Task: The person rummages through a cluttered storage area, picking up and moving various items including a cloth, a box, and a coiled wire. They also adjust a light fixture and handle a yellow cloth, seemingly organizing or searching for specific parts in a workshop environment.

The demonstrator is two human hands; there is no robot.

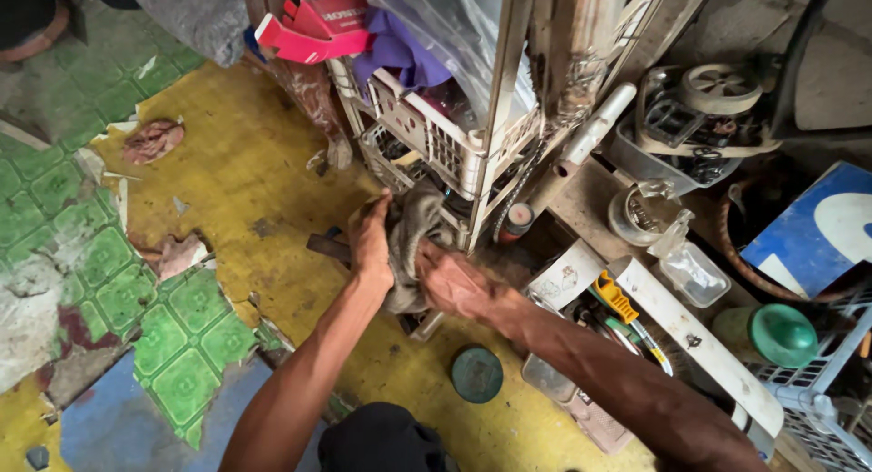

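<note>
My left hand (pixel 371 238) and my right hand (pixel 454 281) both grip a dirty grey rag (pixel 413 227), bunched between them just in front of a metal shelf frame (pixel 495 118). The rag hangs down below my hands, above the yellow floor (pixel 245 181). A white plastic crate (pixel 427 131) sits in the frame right behind the rag.
A round dark lid (pixel 476 374) lies on the floor near my right arm. A tool box with a yellow-handled cutter (pixel 616 298) sits to the right, beside a clear plastic tub (pixel 695 272) and a green-capped jar (pixel 767 334). Red cardboard (pixel 313 31) tops the crate. Torn green flooring (pixel 82 245) lies left.
</note>
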